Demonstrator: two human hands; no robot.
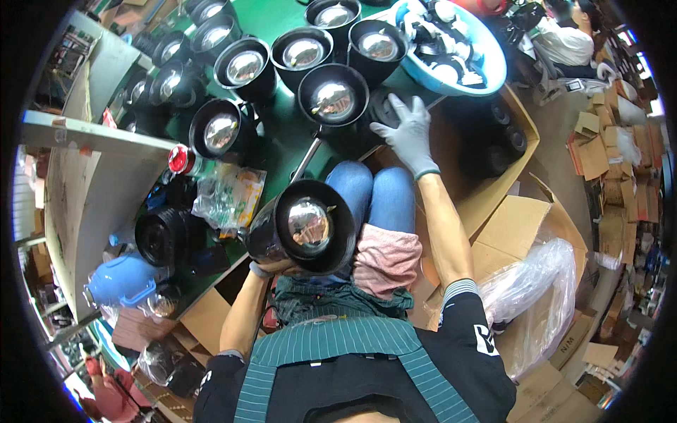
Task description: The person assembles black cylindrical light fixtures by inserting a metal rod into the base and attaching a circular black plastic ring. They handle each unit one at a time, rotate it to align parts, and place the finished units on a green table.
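My left hand (273, 267), mostly hidden beneath, supports a black flared cup-shaped housing (344, 243) above my lap; a shiny metal dome sits inside it. My right hand (411, 134), in a grey glove, reaches forward with its fingers spread. They are at a dark round part (383, 111) on the green table, and I cannot tell whether they touch it. Just left of that hand stands another black housing (333, 95) of the same kind, with a metal rod (307, 156) lying in front of it.
Several more such housings (245, 67) crowd the green table (278, 116). A blue basin (496, 60) of white and black parts stands at the far right. Below it is a cardboard box (525, 116) with dark round parts. A blue jug (123, 278) and plastic bags (218, 194) lie left.
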